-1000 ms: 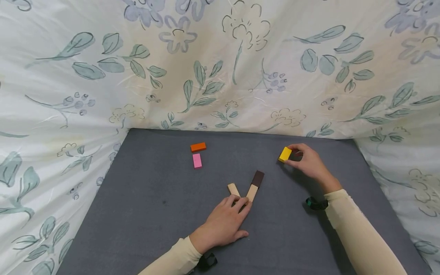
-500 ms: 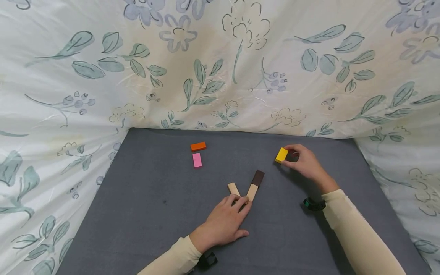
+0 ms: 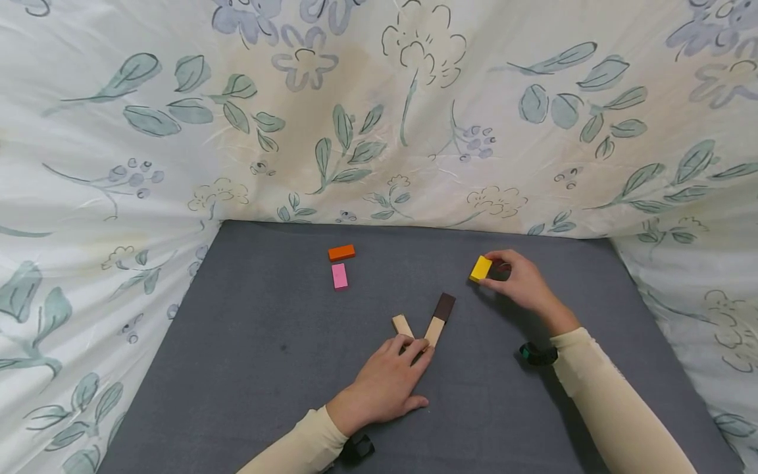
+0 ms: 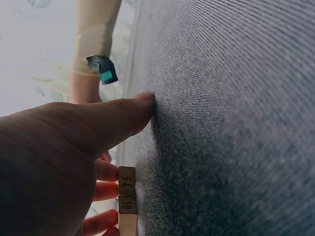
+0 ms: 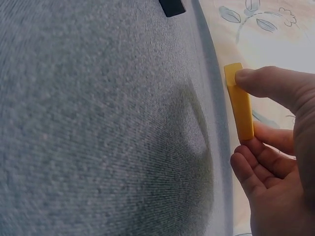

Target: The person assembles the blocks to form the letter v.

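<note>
The left hand point(image 3: 387, 382) lies over two light wooden blocks point(image 3: 401, 325) that form a V, its fingertips touching their near ends. In the left wrist view, that hand's fingers touch two block ends point(image 4: 127, 181) marked with numbers, while its thumb rests on the cloth. A dark brown block point(image 3: 444, 307) stands end to end with the right-hand wooden block. The right hand point(image 3: 524, 283) pinches a yellow block point(image 3: 481, 268) between thumb and fingers. In the right wrist view, the yellow block point(image 5: 240, 103) appears raised off the surface, held by its two ends.
An orange block point(image 3: 341, 252) and a pink block point(image 3: 340, 276) lie at the back, left of centre. The dark grey cloth surface point(image 3: 237, 342) meets a flowered curtain point(image 3: 367, 99) behind and at both sides.
The right hand has moved a little to the left with the yellow block in it. The left hand and the other blocks have stayed where they were.
</note>
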`<action>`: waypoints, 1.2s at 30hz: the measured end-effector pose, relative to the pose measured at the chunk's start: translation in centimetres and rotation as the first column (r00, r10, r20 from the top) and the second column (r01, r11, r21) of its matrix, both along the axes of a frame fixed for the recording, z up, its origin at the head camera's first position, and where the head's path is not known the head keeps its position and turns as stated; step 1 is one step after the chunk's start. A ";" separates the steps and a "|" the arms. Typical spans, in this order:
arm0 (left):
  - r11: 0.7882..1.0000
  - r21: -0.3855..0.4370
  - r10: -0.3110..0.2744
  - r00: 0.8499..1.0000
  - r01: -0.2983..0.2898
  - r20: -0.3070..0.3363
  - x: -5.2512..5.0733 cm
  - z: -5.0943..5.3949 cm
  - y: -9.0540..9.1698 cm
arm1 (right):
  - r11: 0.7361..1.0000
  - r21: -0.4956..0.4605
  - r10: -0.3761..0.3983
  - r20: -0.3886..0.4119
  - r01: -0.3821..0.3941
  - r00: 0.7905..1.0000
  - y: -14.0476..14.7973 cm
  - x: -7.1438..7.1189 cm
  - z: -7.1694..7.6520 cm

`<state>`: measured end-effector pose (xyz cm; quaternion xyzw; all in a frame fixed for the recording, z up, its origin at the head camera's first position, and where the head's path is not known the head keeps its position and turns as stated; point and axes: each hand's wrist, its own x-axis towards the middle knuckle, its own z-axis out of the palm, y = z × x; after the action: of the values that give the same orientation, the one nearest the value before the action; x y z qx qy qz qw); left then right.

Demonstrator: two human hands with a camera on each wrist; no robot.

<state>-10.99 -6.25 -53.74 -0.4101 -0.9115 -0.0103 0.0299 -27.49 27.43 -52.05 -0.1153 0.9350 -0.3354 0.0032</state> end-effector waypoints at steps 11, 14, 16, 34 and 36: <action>1.000 0.006 -0.001 1.000 0.001 0.004 -0.1 0.3 -0.2 | 1.000 0.002 0.004 0.001 -0.004 1.000 -0.7 0.0 0.2; 1.000 0.010 -0.005 1.000 0.005 0.003 -0.2 0.4 -0.3 | 1.000 0.000 0.004 0.005 -0.004 1.000 -0.9 -0.1 0.2; 1.000 0.011 -0.007 1.000 0.007 0.008 -0.3 0.5 -0.4 | 1.000 -0.002 0.009 0.002 -0.009 1.000 -1.0 -0.2 0.3; 1.000 -0.004 0.002 1.000 -0.002 0.011 -0.3 0.9 -0.3 | 0.999 -0.001 0.036 -0.022 -0.036 0.999 -1.8 0.1 0.3; 1.000 -0.007 0.004 1.000 -0.004 0.010 -0.2 0.9 -0.3 | 0.999 -0.003 0.042 -0.023 -0.042 0.999 -1.9 0.2 0.2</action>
<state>-11.21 -6.56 -52.86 -0.4084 -0.9124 -0.0093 0.0240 -27.31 25.52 -51.89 -0.1390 0.9317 -0.3356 -0.0007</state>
